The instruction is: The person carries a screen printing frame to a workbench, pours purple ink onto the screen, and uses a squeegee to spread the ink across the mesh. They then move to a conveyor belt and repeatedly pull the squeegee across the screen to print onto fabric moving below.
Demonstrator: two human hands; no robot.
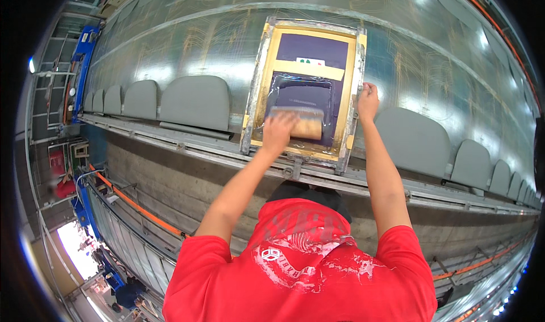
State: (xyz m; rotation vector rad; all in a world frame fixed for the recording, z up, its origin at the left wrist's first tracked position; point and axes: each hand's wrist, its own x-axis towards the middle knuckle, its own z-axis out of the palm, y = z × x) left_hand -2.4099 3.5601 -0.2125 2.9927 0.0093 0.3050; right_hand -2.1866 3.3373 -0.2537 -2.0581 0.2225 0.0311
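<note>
My left hand [278, 130] is closed on a squeegee [307, 128] with a wooden handle, slightly blurred. The squeegee lies across the lower part of a screen-printing frame [361, 55], on its dark purple mesh [312, 47]. Clear, glossy wet material [301, 83] is spread over the mesh above the squeegee. A strip of yellowish tape [309, 69] crosses the screen, with a small white patch bearing green and red marks just above it. At the frame's right side rail, my right hand [368, 102] grips the edge with curled fingers.
The frame rests on a long, shiny printing table [216, 55]. Grey rounded fabric panels [196, 102] lie in a row along its near edge, left and right [413, 140] of the frame. A metal rail [181, 147] runs along that edge. Another person [128, 293] is at the lower left.
</note>
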